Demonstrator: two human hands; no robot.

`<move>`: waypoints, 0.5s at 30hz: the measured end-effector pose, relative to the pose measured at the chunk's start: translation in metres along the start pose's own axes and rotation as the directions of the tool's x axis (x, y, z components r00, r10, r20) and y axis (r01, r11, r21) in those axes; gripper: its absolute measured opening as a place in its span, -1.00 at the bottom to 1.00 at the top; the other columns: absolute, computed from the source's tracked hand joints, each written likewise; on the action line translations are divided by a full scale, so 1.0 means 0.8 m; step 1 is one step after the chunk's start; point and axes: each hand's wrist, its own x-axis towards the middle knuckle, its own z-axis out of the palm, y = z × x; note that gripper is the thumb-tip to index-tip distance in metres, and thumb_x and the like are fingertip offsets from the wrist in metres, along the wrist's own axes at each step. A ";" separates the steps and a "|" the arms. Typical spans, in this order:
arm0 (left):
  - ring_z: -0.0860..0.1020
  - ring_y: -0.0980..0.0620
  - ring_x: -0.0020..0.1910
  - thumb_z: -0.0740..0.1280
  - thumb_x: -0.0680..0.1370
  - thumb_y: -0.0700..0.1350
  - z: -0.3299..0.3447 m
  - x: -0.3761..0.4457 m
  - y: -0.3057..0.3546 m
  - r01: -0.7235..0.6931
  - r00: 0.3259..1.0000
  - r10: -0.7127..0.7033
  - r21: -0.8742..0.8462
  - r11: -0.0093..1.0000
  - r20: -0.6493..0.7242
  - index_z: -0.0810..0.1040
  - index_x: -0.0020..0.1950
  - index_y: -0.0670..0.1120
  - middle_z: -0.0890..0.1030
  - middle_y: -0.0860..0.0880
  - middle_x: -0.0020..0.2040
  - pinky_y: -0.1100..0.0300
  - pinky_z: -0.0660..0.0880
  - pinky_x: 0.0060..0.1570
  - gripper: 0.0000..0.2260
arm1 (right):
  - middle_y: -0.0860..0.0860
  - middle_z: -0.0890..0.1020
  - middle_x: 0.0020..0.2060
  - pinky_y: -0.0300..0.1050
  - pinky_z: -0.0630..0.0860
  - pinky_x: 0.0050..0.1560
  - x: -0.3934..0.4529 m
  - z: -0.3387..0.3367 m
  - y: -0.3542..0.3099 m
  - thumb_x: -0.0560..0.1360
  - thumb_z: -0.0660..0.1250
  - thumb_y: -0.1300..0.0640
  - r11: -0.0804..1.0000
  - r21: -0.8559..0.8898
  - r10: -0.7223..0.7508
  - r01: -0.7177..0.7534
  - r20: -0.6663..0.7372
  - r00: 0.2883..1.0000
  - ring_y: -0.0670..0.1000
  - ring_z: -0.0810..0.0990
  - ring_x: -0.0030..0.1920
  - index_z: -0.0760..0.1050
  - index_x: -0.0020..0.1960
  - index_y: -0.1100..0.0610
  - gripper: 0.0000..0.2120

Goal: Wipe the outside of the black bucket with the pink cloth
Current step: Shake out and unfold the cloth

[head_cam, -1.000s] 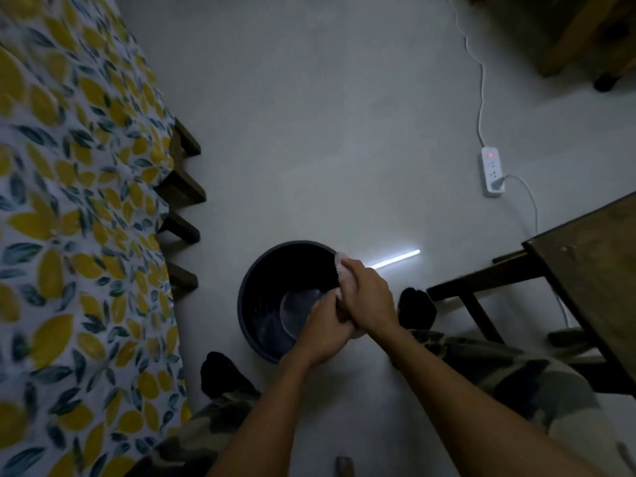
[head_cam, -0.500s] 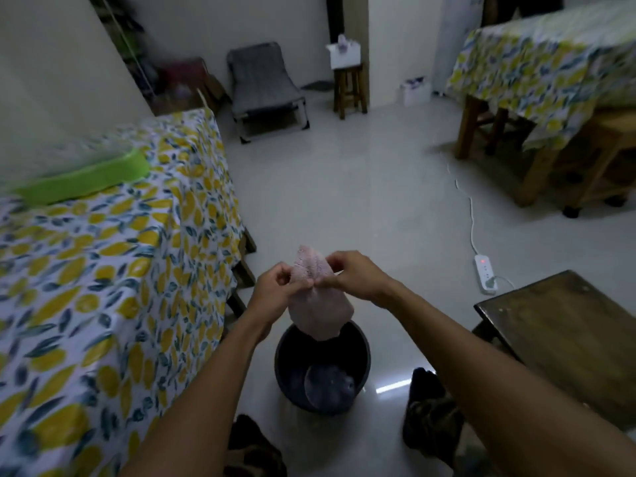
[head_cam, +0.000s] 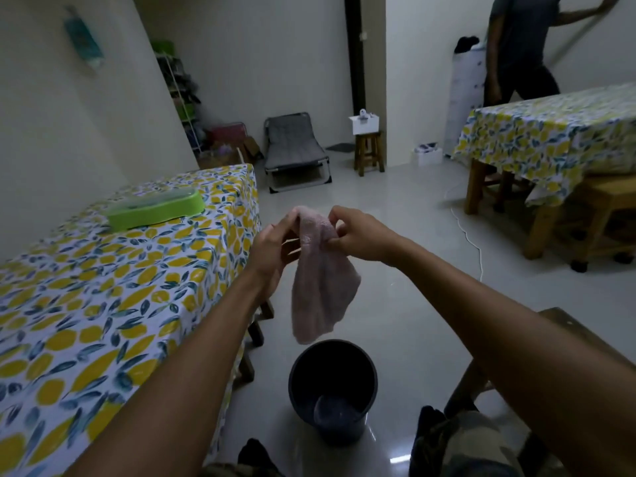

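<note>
The black bucket (head_cam: 333, 373) stands upright on the pale floor between my feet, with a little water at its bottom. The pink cloth (head_cam: 321, 284) hangs loose in the air above the bucket, clear of its rim. My left hand (head_cam: 275, 249) pinches the cloth's top edge from the left. My right hand (head_cam: 358, 234) pinches the same top edge from the right. Neither hand touches the bucket.
A table with a lemon-print cover (head_cam: 103, 287) fills the left, a green box (head_cam: 155, 208) on it. A dark wooden stool (head_cam: 564, 325) sits at lower right. A second covered table (head_cam: 550, 132), another person (head_cam: 516, 46) and a white cable (head_cam: 471, 239) lie far right.
Both hands lifted the cloth from the bucket's rim up into the air and spread its top edge. The view tilted up from the floor to the room.
</note>
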 end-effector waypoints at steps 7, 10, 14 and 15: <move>0.61 -0.02 -0.03 0.37 0.54 0.22 -0.019 -0.013 0.038 -0.025 0.965 -0.063 0.330 0.944 0.255 0.61 0.31 -0.10 0.66 -0.09 0.06 0.07 0.54 -0.02 -0.51 | 0.10 0.68 0.01 -0.13 0.65 -0.07 -0.015 -0.033 -0.028 0.58 0.40 0.16 0.978 -0.167 -0.132 0.128 -0.011 0.991 0.09 0.68 -0.02 0.47 0.09 0.05 -0.86; 0.63 -0.03 0.14 0.38 0.57 0.18 -0.019 -0.009 0.050 -0.116 0.984 0.031 0.500 0.858 0.176 0.66 0.23 -0.07 0.71 -0.06 0.12 -0.08 0.57 0.16 -0.61 | 0.04 0.65 -0.03 -0.12 0.65 -0.08 -0.015 -0.041 -0.031 0.58 0.41 0.11 0.970 -0.218 -0.120 0.110 -0.034 0.992 0.05 0.67 -0.05 0.48 0.10 0.07 -0.85; 0.66 -0.08 0.11 0.44 0.58 -0.09 -0.025 0.001 0.064 -0.175 0.983 0.134 0.416 0.892 0.126 0.62 0.24 -0.16 0.69 -0.19 0.14 0.04 0.60 0.07 -0.73 | 0.00 0.62 -0.13 -0.16 0.59 -0.15 -0.018 -0.048 -0.039 0.58 0.40 0.05 0.960 -0.268 -0.100 0.083 -0.052 0.994 0.03 0.63 -0.11 0.52 0.07 0.13 -0.83; 0.68 -0.04 0.06 0.45 0.57 -0.13 -0.026 0.003 0.067 -0.184 0.982 0.149 0.390 0.902 0.119 0.63 0.23 -0.19 0.69 -0.21 0.13 0.12 0.63 0.01 -0.74 | 0.02 0.62 -0.13 -0.12 0.58 -0.14 -0.018 -0.048 -0.041 0.58 0.40 0.03 0.956 -0.283 -0.097 0.081 -0.044 0.994 0.06 0.62 -0.10 0.52 0.07 0.13 -0.82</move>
